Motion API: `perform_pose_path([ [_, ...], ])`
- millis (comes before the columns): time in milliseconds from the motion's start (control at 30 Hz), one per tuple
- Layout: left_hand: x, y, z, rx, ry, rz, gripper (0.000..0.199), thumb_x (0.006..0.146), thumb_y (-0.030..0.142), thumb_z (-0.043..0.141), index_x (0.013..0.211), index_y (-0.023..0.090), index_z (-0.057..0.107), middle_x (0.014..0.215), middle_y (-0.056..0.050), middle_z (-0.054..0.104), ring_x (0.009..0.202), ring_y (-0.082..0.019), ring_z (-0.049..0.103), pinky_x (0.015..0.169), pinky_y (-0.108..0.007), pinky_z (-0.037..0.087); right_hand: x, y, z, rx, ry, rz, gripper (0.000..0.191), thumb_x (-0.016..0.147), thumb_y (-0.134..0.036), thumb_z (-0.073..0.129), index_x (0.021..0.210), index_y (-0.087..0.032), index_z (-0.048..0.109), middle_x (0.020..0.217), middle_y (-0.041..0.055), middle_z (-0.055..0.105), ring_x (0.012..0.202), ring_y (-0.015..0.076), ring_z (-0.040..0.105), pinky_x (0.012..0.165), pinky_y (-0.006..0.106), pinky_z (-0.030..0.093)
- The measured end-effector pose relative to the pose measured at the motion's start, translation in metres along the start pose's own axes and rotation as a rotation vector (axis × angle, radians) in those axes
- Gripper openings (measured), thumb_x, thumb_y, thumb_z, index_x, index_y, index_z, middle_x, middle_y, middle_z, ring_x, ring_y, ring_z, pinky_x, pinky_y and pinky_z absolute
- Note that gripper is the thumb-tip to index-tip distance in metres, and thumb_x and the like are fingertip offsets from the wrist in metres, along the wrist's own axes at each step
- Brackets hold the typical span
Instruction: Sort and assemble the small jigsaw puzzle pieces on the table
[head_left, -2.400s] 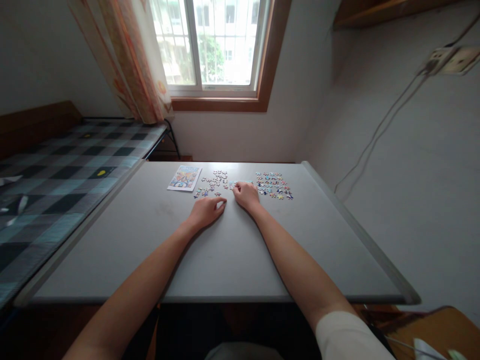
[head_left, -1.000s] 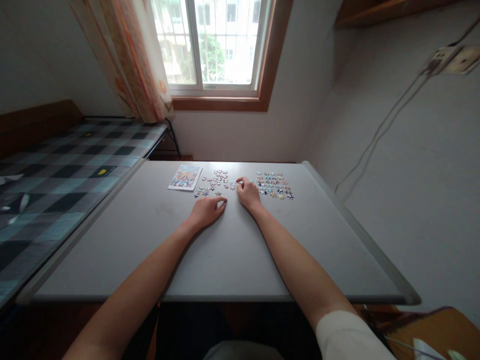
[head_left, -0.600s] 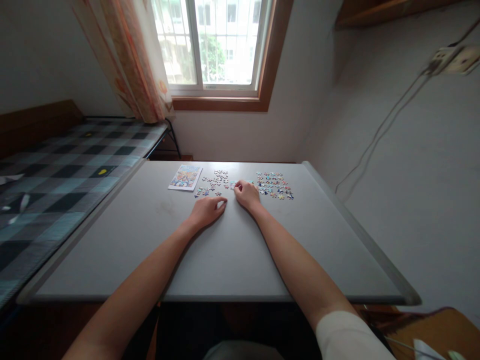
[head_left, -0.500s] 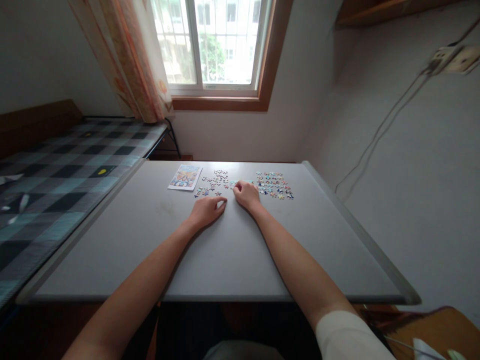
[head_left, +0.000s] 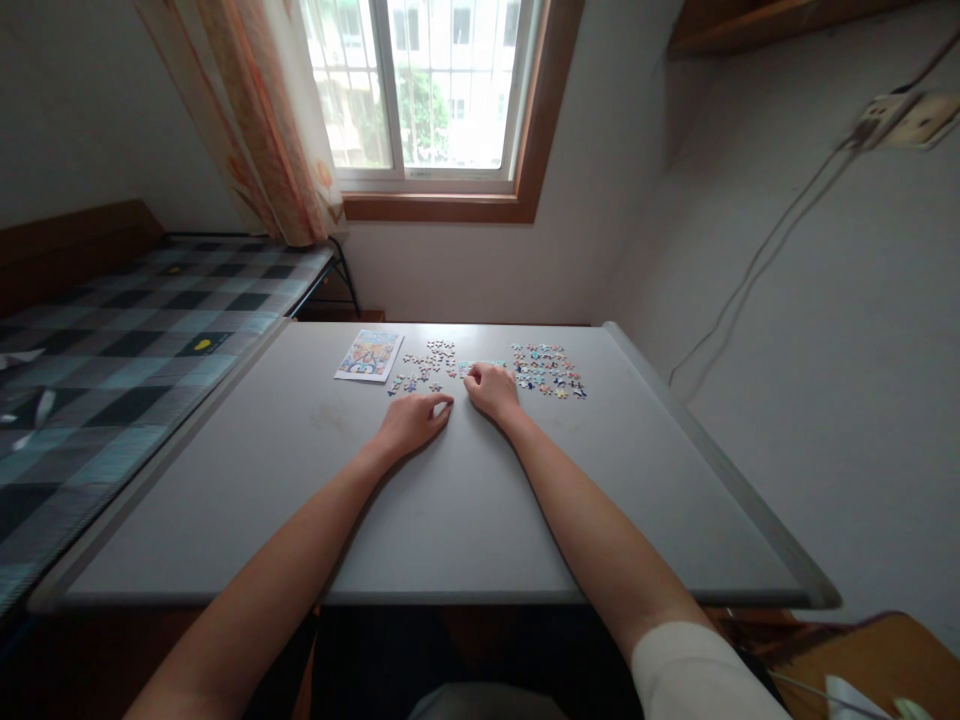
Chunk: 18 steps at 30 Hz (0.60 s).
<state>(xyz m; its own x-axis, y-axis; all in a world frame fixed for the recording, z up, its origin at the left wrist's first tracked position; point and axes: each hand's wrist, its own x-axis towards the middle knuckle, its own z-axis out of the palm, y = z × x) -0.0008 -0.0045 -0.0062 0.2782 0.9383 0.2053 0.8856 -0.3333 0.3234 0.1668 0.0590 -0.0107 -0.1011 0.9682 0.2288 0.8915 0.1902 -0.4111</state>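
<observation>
You are resting your left hand [head_left: 411, 421] flat and relaxed on the grey tabletop [head_left: 450, 500], fingers loosely spread and gripping nothing, just short of the small scatter of loose jigsaw pieces [head_left: 424, 372] toward the far edge. Your right hand [head_left: 491, 390] is lying curled, fingertips pressing down at the short joined strip of pieces [head_left: 480, 365] in the middle of the far side; whether a piece is pinched under those fingers, you cannot tell from here. You appear to be seating a piece into that strip, and the next move is calling for a firm press and then a reach to either pile: the colourful heap [head_left: 547, 370] is sitting just beside your right hand toward the right edge. The reference picture card [head_left: 368, 356] is lying toward the far left corner. Compared with a second ago, your right hand is sitting lower and more closed over the strip, where its fingers had been lifted and reaching; your left hand has not shifted.
</observation>
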Motion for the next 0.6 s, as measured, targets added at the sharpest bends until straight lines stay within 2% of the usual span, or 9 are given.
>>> perform_pose_path([
  [233,-0.001,0.003,-0.002,-0.025,0.003,-0.009,0.030,0.085,0.038,0.048,0.105,0.030,0.068,0.063,0.001,0.064,0.056,-0.013,0.053,0.056,-0.023,0.031,-0.001,-0.001,0.000,0.058,0.031,-0.029,0.020,0.081,-0.025,0.048,0.088,-0.022,0.066,0.082,0.0040,0.068,0.084,0.0198,0.059,0.083,0.033,0.035],
  [367,0.000,0.004,-0.003,-0.030,0.142,-0.135,0.027,0.084,0.038,0.047,0.083,0.023,0.070,0.063,0.000,0.063,0.055,-0.013,0.050,0.055,-0.024,0.028,0.002,0.002,-0.001,0.175,0.065,-0.026,0.019,0.083,-0.028,0.049,0.092,-0.023,0.065,0.077,0.0008,0.068,0.077,0.0168,0.060,0.080,0.031,0.036],
  [467,0.003,-0.002,-0.004,-0.020,0.233,-0.258,0.032,0.083,0.039,0.047,0.064,0.020,0.063,0.061,-0.001,0.061,0.056,-0.013,0.049,0.054,-0.025,0.025,0.010,0.005,-0.004,0.220,0.082,-0.017,0.019,0.083,-0.031,0.049,0.089,-0.023,0.065,0.077,0.0004,0.067,0.076,0.0158,0.060,0.078,0.029,0.036],
  [600,0.006,-0.014,-0.005,-0.066,0.360,-0.343,0.033,0.083,0.036,0.045,0.058,0.018,0.056,0.057,-0.001,0.057,0.054,-0.012,0.046,0.055,-0.025,0.025,0.026,-0.004,-0.004,0.209,-0.005,-0.087,0.016,0.082,-0.032,0.053,0.086,-0.023,0.066,0.076,-0.0005,0.066,0.074,0.0144,0.059,0.077,0.029,0.036],
])
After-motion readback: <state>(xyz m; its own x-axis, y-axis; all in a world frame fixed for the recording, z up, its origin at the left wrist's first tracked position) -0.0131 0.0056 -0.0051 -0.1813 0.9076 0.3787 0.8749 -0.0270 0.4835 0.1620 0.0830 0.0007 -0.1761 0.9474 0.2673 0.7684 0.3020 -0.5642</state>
